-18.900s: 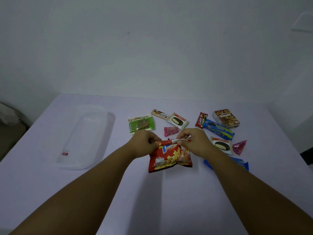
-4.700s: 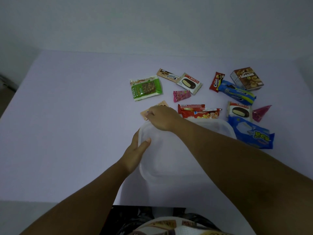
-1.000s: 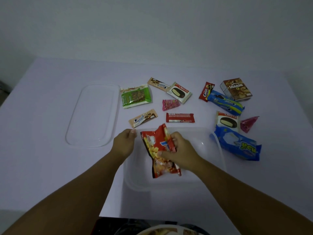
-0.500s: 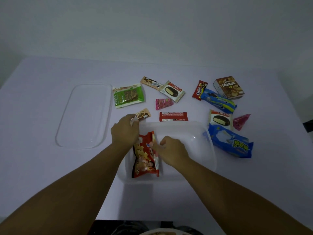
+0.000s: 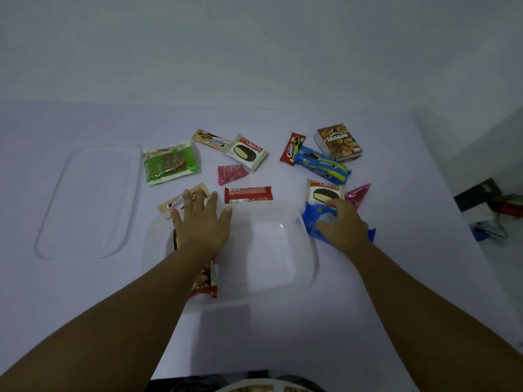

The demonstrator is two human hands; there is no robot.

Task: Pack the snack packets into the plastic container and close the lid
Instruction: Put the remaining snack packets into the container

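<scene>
A clear plastic container (image 5: 285,267) stands in front of me. The red snack bag (image 5: 208,280) lies inside along its left wall, mostly hidden under my left forearm. My left hand (image 5: 202,222) is spread flat, fingers apart, over the container's far-left corner, its fingertips above a beige cream-biscuit packet (image 5: 177,202). My right hand (image 5: 341,226) grips the blue packet (image 5: 314,222) lying just right of the container. The clear lid (image 5: 87,202) rests flat on the table at the left.
Beyond the container lie a red wafer bar (image 5: 248,194), a green nut packet (image 5: 169,162), two Choco Pie packets (image 5: 247,152), pink sweets (image 5: 230,174), a blue biscuit roll (image 5: 321,164), a brown box (image 5: 338,142). The table's right edge drops off near dark clutter (image 5: 492,205).
My right hand let go of the red bag, which now lies in the container, and moved right onto the blue packet. My left hand opened and spread over the container's far-left corner.
</scene>
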